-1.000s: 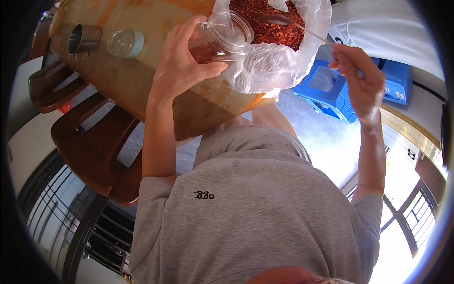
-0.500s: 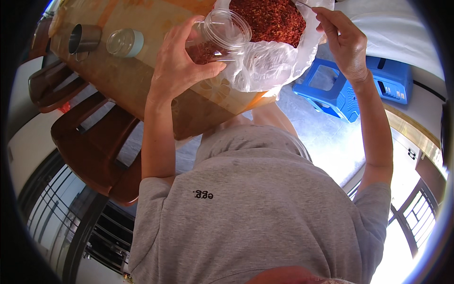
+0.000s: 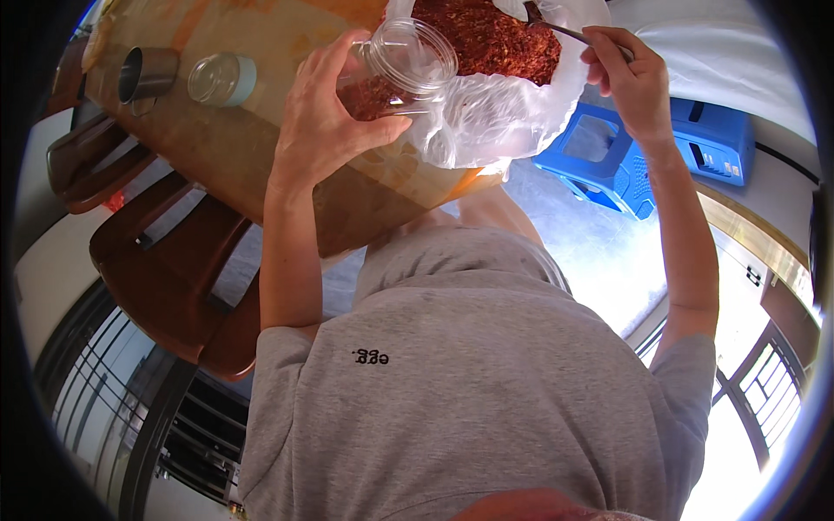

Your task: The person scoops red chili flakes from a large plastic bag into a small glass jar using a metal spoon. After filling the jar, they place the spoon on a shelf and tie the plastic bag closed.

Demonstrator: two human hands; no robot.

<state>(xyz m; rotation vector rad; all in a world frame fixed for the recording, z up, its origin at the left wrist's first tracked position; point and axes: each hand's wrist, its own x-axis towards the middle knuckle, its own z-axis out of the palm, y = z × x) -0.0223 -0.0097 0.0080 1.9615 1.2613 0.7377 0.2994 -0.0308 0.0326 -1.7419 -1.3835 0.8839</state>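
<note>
Black lettering (image 3: 371, 357) on grey shirt (image 3: 504, 391)

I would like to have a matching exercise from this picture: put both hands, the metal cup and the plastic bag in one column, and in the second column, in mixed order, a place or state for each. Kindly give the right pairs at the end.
Column one:
1. Left hand
2. Right hand
3. Metal cup
4. Plastic bag

Column two:
A. Open, with a heap of red flakes inside
B. Wrapped around a clear jar
C. On the table, left of a lidded jar
D. Holding a spoon by its handle

Right pairs: 1-B, 2-D, 3-C, 4-A
</note>
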